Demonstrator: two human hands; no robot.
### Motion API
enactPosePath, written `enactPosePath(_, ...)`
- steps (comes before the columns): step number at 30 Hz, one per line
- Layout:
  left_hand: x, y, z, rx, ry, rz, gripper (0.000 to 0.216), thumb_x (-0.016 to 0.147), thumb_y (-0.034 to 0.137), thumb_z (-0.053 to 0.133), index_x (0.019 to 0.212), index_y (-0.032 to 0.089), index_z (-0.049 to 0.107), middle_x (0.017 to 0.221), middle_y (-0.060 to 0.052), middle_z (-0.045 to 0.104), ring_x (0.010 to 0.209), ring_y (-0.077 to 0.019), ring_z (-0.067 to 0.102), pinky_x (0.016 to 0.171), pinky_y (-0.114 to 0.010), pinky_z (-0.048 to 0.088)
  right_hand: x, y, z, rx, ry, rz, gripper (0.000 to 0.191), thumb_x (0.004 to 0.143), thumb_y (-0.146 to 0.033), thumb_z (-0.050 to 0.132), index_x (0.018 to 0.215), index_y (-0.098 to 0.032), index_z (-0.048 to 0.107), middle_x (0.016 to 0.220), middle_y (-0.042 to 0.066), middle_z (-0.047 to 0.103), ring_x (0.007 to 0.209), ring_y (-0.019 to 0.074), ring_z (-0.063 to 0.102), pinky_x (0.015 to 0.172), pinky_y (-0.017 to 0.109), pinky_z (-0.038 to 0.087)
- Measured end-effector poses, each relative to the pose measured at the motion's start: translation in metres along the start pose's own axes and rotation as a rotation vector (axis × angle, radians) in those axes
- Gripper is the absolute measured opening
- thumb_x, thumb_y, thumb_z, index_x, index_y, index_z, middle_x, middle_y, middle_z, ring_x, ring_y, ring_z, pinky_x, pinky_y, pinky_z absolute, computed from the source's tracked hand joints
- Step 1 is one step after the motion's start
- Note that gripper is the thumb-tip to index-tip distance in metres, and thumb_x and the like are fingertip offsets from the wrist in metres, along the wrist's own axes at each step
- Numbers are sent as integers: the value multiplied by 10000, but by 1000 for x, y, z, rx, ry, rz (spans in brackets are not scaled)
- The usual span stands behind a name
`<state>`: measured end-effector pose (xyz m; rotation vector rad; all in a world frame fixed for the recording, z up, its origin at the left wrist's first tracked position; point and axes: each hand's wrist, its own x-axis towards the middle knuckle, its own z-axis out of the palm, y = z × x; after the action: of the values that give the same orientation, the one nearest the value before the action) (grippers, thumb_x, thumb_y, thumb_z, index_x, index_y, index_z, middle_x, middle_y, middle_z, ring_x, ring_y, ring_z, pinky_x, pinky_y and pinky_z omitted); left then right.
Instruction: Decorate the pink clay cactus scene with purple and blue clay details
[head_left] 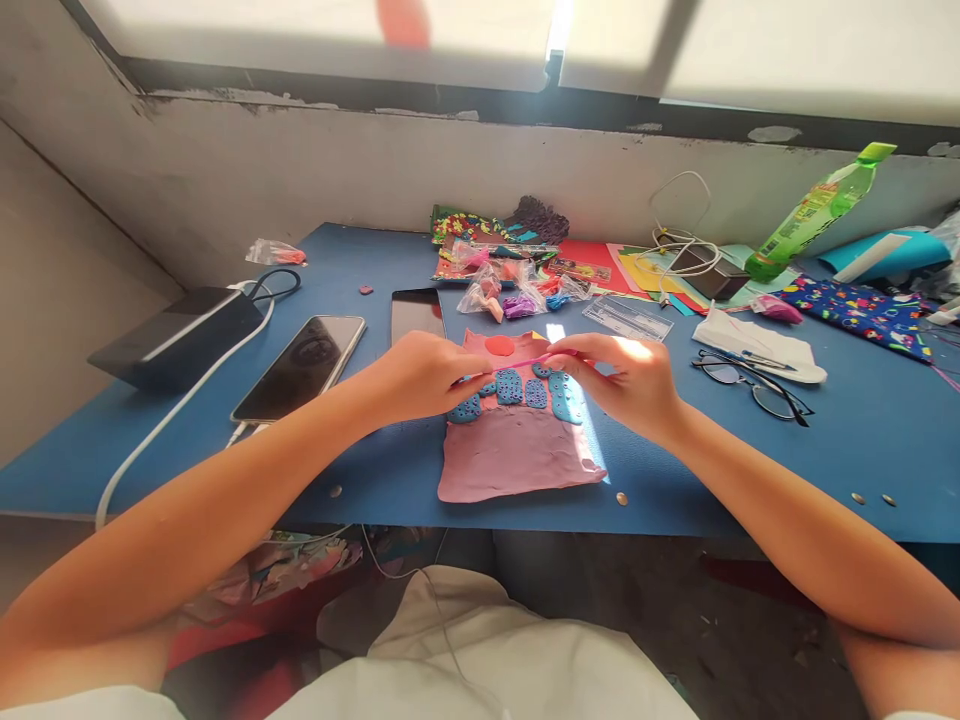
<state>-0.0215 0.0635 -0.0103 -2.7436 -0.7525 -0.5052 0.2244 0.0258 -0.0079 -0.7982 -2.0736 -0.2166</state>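
Between my two hands stretches a thin pink clay strip (525,362). My left hand (427,378) pinches its left end, and my right hand (624,380) pinches the right end between thumb and forefinger. Just below the strip lies a flat clay picture (517,455), with a dusky pink lower area. Blue clay pieces (509,387) dotted with dark spots run across its middle, and a red-orange clay disc (499,346) sits near its top. My fingers partly cover the picture's upper edges.
Left on the blue table (360,460) are a phone (300,368), another dark phone (418,314) and a black box (180,335) with a white cable. Bagged clay (517,300) lies behind. To the right are glasses (750,383), a tissue (765,345) and a green bottle (817,215).
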Motion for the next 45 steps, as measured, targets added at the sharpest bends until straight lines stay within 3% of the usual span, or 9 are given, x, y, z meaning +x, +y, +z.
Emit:
enactPosePath(7,0,1,3,54,64,-115,282,908,377,446,900,191,659,489,36,578,429,-108,471,456,-225,254,3,-6,-4,39,-42,23,185,949,-213,450,935,-209,635,749,-8,737,577,80,648,527,195,488)
enactPosePath(12,-1,-2,3,65,94,-10,366,924,304,396,656,192,619,461,32,542,425,-91,456,451,-228,242,2,-3,-1,46,-66,6,165,942,-197,452,962,-206,615,775,-1,737,608,87,659,555,202,494)
enactPosePath(16,0,-3,0,102,184,-5,354,923,250,396,650,184,611,499,29,582,447,-89,489,460,-226,278,-1,5,0,-116,-113,-120,140,929,-192,483,964,-197,619,705,3,714,577,95,630,528,214,438)
enactPosePath(21,1,-1,-3,132,332,18,346,917,261,464,603,178,581,492,33,580,445,-90,504,450,-225,313,-4,8,2,-317,-112,-209,190,923,-267,525,791,-192,639,540,-37,629,446,71,513,445,221,310)
enactPosePath(28,5,16,-8,87,467,144,316,920,284,503,635,173,582,490,35,566,456,-82,522,478,-210,374,-6,-1,8,-344,-118,-195,150,904,-183,486,863,-177,630,647,-27,681,445,60,467,429,212,288)
enactPosePath(32,3,16,-11,32,454,129,396,962,317,400,641,177,584,497,22,579,456,-79,522,473,-201,380,-6,-3,9,-328,-122,-169,125,865,-154,487,840,-170,608,604,-24,646,453,72,468,431,214,299)
enactPosePath(37,1,13,-12,46,296,-56,563,981,375,265,497,188,483,405,19,471,379,-82,391,428,-238,294,-5,-4,6,-88,-141,-7,118,867,-162,461,846,-174,577,677,6,674,497,74,511,479,213,374)
enactPosePath(40,2,14,-12,49,231,-98,592,964,400,282,420,182,361,357,30,343,359,-80,280,412,-250,232,-3,-7,5,137,-244,150,160,908,-206,413,857,-180,562,733,13,681,525,69,530,519,209,416)
enactPosePath(45,2,17,-14,59,190,-107,548,920,330,335,395,174,355,342,29,311,357,-80,247,404,-239,182,-1,-11,10,370,-341,267,111,896,-188,406,846,-179,505,698,-3,637,565,69,561,532,195,429)
